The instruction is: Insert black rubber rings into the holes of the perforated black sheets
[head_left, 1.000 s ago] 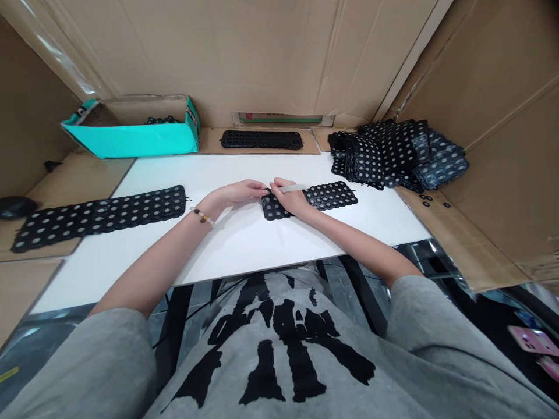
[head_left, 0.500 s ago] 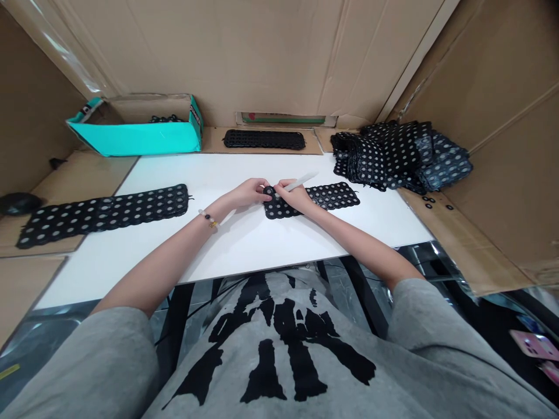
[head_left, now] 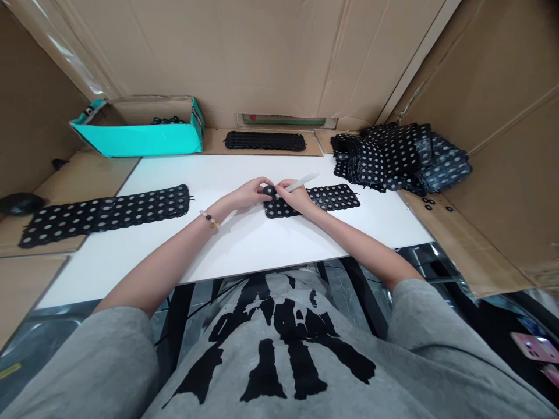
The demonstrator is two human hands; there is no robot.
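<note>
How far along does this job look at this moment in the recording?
Seemingly done: a long holed black strip lies flat at left, and black pieces sit in the teal box. In hand: a short holed black panel at the left hand, while the right hand holds a white pen-like tool. Left: a large heap of similar panels remains piled at right.

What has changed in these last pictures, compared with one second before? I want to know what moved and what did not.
The right hand has tilted the white pen-like tool from nearly flat to pointing up and away. The left hand has moved slightly toward it, at the end of the black perforated piece. Nothing was visibly let go. The long black strip, the stacked black pieces and the teal box stayed in place.
</note>
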